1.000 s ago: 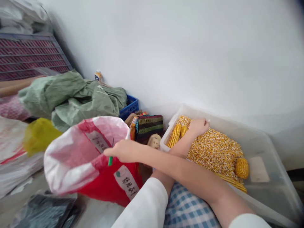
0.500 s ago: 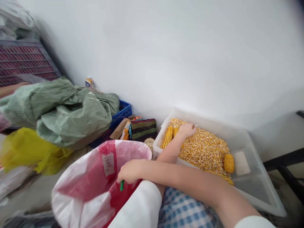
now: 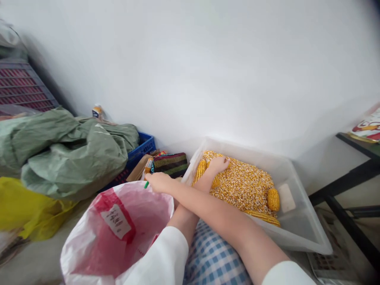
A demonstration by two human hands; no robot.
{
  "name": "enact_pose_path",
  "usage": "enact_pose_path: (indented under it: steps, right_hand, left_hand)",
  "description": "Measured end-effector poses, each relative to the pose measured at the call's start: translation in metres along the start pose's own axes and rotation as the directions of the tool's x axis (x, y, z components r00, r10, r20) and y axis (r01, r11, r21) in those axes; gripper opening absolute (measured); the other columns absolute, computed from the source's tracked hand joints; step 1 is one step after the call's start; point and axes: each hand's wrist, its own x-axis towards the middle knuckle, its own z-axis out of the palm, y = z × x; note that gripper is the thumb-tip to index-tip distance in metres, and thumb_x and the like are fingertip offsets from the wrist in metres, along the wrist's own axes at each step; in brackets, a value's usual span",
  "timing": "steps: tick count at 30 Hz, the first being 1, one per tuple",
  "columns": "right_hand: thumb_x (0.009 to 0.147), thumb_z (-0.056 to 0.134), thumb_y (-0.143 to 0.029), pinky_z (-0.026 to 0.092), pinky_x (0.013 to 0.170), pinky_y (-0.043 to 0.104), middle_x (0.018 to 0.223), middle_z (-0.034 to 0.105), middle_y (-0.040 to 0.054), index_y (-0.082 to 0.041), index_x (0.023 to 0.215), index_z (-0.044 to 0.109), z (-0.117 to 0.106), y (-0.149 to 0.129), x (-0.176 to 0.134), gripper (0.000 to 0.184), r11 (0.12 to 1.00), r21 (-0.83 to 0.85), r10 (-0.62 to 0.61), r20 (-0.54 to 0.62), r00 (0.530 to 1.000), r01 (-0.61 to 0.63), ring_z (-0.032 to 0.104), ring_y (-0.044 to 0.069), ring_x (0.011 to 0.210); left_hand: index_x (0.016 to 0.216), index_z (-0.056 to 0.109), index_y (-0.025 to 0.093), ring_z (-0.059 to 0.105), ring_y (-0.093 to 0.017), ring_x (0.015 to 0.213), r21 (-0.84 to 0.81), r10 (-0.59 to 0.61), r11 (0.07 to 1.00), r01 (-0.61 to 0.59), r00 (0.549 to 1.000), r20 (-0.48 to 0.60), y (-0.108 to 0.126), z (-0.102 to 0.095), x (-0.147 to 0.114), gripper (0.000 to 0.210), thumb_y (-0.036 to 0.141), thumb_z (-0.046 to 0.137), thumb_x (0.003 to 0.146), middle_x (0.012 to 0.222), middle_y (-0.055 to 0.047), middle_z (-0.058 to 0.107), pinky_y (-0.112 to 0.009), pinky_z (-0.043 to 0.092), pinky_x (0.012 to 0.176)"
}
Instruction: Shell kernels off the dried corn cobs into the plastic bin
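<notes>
White wall backs it all. The right hand, wrapped round a green tool, has swung from three to one o'clock over the sack, apparently freeing its mouth. The left hand stays curled on the corn, ten o'clock in the bin; its grip I can't tell. Open room: the bin's four o'clock end, before the rack.
</notes>
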Motion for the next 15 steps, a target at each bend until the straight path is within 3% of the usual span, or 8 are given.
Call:
enact_pose_path:
  steps: [3,6,8,11,13,14,15]
  right_hand:
    - [0.067,0.06,-0.014,0.047,0.058,0.03,0.097,0.064,0.0185,-0.01,0.097,0.056,0.002,0.008,0.007,0.03,0.995,0.021,0.096,0.061,0.993,-0.098,0.064,0.026,0.08]
    - [0.071,0.056,-0.013,0.046,0.058,0.028,0.097,0.065,0.0147,-0.016,0.09,0.059,-0.003,0.019,0.01,0.02,0.994,0.061,0.092,-0.077,0.993,-0.087,0.063,0.023,0.08]
    - [0.073,0.054,-0.015,0.044,0.057,0.027,0.096,0.065,0.0117,-0.017,0.09,0.059,-0.007,0.026,0.011,0.018,0.989,0.095,0.13,-0.166,0.978,-0.115,0.062,0.021,0.078]
    - [0.073,0.057,-0.029,0.041,0.054,0.025,0.086,0.066,0.0085,-0.014,0.09,0.057,-0.017,0.036,0.006,0.022,0.966,0.145,0.239,-0.169,0.956,-0.216,0.061,0.018,0.069]
    - [0.076,0.052,-0.042,0.04,0.052,0.026,0.079,0.065,0.0064,-0.015,0.091,0.055,-0.027,0.046,-0.009,0.031,0.947,0.224,0.288,-0.273,0.918,-0.231,0.06,0.017,0.065]
    - [0.079,0.048,-0.047,0.039,0.052,0.026,0.075,0.064,0.0051,-0.016,0.092,0.053,-0.034,0.055,-0.021,0.034,0.936,0.279,0.308,-0.359,0.881,-0.214,0.059,0.017,0.064]
    - [0.082,0.041,-0.05,0.038,0.052,0.026,0.072,0.062,0.0036,-0.018,0.091,0.051,-0.041,0.066,-0.037,0.035,0.925,0.328,0.336,-0.47,0.816,-0.192,0.058,0.017,0.064]
  left_hand:
    - [0.097,0.061,0.016,0.059,-0.023,0.091,-0.033,-0.005,0.999,0.005,1.0,-0.005,-0.005,0.0,0.0,0.045,0.047,0.029,0.086,0.094,-0.011,0.065,-0.033,0.042,0.082]
    - [0.089,0.062,0.016,0.059,-0.024,0.09,-0.105,-0.015,0.994,0.012,0.999,-0.029,-0.01,0.001,0.002,0.041,0.046,0.034,0.084,0.09,-0.011,0.065,-0.035,0.041,0.083]
    - [0.078,0.061,0.017,0.058,-0.023,0.086,-0.261,-0.034,0.965,0.024,0.999,-0.035,-0.011,0.002,0.005,0.034,0.044,0.041,0.081,0.081,-0.009,0.064,-0.033,0.041,0.081]
    - [0.063,0.055,0.018,0.057,-0.019,0.068,-0.52,-0.097,0.849,0.093,0.995,0.02,-0.01,0.001,0.009,0.03,0.041,0.046,0.08,0.055,-0.003,0.054,-0.028,0.043,0.068]
    - [0.061,0.052,0.019,0.051,-0.015,0.05,-0.619,-0.1,0.774,0.134,0.991,0.089,-0.006,-0.002,0.01,0.034,0.043,0.041,0.082,0.044,0.0,0.044,-0.026,0.041,0.055]
    - [0.062,0.052,0.019,0.046,-0.014,0.043,-0.693,-0.095,0.703,0.159,0.987,0.13,-0.004,-0.004,0.009,0.036,0.045,0.039,0.083,0.042,0.002,0.041,-0.025,0.039,0.049]
    - [0.064,0.053,0.018,0.041,-0.012,0.038,-0.779,-0.088,0.599,0.185,0.982,0.165,-0.002,-0.006,0.009,0.036,0.046,0.039,0.083,0.041,0.003,0.039,-0.024,0.036,0.045]
